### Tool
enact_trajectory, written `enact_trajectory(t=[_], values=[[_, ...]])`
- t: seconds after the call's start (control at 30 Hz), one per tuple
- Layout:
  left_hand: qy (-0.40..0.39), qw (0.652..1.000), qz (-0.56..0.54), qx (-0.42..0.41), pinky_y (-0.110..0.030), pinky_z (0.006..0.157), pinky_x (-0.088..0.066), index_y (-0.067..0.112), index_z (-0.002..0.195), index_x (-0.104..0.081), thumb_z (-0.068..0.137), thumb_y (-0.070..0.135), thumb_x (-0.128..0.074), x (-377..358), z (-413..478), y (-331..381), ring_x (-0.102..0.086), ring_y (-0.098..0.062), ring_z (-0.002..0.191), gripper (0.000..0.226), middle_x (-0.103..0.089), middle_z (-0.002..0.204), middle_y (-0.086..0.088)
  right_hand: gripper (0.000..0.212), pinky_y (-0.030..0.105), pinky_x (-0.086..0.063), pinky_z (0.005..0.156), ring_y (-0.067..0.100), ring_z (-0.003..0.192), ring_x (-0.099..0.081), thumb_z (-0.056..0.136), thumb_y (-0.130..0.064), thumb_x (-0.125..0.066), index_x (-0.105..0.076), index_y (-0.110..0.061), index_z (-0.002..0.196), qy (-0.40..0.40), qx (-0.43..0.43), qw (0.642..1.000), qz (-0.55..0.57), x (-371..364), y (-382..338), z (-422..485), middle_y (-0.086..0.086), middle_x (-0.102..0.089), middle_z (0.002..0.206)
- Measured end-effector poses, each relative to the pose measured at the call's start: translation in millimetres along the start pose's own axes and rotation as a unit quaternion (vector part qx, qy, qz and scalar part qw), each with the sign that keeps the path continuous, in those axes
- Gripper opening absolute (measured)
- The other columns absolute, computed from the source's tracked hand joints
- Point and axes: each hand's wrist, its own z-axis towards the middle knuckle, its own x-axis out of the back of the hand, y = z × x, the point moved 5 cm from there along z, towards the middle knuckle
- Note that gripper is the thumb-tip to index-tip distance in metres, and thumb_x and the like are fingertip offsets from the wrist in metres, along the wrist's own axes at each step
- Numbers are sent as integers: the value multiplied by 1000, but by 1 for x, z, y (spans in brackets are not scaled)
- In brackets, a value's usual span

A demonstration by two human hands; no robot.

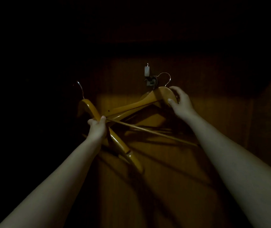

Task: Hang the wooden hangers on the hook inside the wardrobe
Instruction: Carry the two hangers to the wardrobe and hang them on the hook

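Observation:
I look into a dim wardrobe. My right hand (180,101) grips the top of a wooden hanger (138,105), whose metal hook (166,78) curves up beside the wall hook (151,80) on the wooden back panel (205,99). Whether the metal hook sits on the wall hook, I cannot tell. My left hand (97,127) holds a second wooden hanger (123,147), tilted steeply, with its metal hook (80,88) pointing up to the left. The two hangers cross near my left hand.
A small pale fitting (146,70) is fixed to the panel just above the wall hook. A dark shelf or ledge (148,46) runs across above it. The left side of the wardrobe is in deep shadow.

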Motion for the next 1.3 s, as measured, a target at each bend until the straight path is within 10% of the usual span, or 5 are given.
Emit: enact_trajectory(t=[0.43, 0.63, 0.77, 0.97, 1.3], values=[[-51, 983, -164, 66, -35, 64, -50, 9, 127, -39, 93, 35, -50, -13, 17, -34, -59, -9, 55, 44, -60, 85, -3, 45, 44, -36, 104, 33, 131, -38, 93, -16, -52, -43, -25, 137, -38, 7, 998, -50, -44, 14, 60, 13, -43, 140], [-11, 980, -177, 91, -32, 61, -47, 14, 113, -40, 93, 33, -53, -9, 15, -46, -63, -17, 82, 31, -64, 88, -4, 13, 25, -51, 68, 16, 80, -58, 91, -31, -54, -55, -18, 88, -5, 3, 999, -34, -46, 15, 46, 7, -56, 98], [7, 978, -180, 104, -26, 54, -48, 16, 112, -38, 91, 34, -55, -8, 13, -49, -61, -17, 81, 32, -62, 90, -5, 33, 45, -37, 106, 33, 120, -44, 89, -22, -54, -55, -22, 122, -35, 25, 993, -113, -46, 23, 46, 15, -44, 130], [0, 981, -168, 98, -22, 46, -53, 18, 114, -39, 90, 36, -56, -8, 2, -39, -59, -24, 97, 34, -55, 104, -10, 50, 45, -37, 106, 33, 130, -36, 92, -6, -49, -39, -18, 139, -24, 21, 989, -143, -29, 7, 23, 14, -39, 138], [-34, 983, -167, 72, -28, 58, -50, 18, 123, -37, 91, 33, -56, -28, -31, -17, -63, -21, 83, 41, -60, 101, -10, 45, 29, -48, 82, 16, 102, -54, 87, -37, -59, -51, -23, 129, -374, 25, 915, -150, -61, -63, -100, -3, -53, 110]])
